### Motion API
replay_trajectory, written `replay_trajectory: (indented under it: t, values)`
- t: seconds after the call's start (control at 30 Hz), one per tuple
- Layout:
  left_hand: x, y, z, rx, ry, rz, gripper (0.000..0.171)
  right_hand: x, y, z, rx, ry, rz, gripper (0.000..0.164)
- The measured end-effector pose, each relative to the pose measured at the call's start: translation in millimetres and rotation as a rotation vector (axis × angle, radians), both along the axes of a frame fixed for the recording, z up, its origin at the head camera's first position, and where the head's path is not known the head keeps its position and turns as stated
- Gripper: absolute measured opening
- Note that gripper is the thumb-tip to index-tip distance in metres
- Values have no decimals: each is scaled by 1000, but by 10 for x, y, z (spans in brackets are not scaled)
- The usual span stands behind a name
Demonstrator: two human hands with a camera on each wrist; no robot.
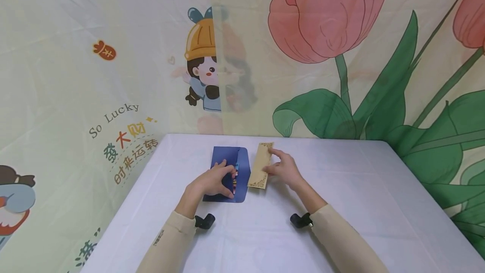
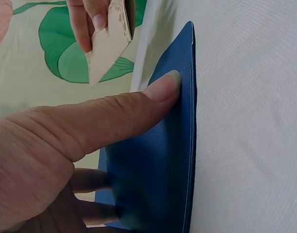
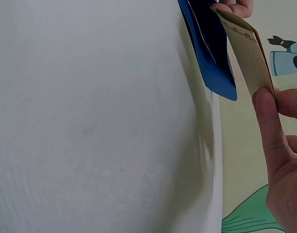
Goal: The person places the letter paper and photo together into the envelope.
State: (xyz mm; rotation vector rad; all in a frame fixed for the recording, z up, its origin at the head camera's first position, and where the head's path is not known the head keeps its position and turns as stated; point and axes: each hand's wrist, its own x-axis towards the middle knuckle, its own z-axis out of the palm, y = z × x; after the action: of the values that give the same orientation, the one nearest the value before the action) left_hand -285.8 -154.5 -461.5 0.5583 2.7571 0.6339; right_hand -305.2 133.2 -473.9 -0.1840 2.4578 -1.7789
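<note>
A dark blue envelope [image 1: 223,153] lies on the table with its flap [image 1: 243,180] open to the right. My left hand [image 1: 214,180] rests over it, thumb and fingers spread apart. In the left wrist view the extended thumb [image 2: 124,114] presses on the envelope's blue face [image 2: 153,160], near its edge. Small colourful patches [image 1: 235,180] show along the pocket's mouth, partly hidden by the left hand. To the right, my right hand [image 1: 284,169] pinches a beige folded card [image 1: 259,165] by its right edge. Brown ornaments decorate the card, which stands tilted beside the flap.
A white cloth covers the table [image 1: 322,239]. Behind it hangs a printed curtain [image 1: 242,54] with tulips and cartoon figures. A black curved piece is attached at each wrist, the left piece [image 1: 206,221] and the right piece [image 1: 300,220].
</note>
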Motion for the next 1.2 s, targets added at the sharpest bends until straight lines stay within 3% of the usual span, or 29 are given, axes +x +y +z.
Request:
replay_trajectory:
  t: [0.47,1.2]
  values:
    - [3,-1,-4,4,9,-19,55,46,-136,-2,15,11,0,81]
    - [6,6,8,-14,-4,-4,62,67,-286,-29,24,17,33,82]
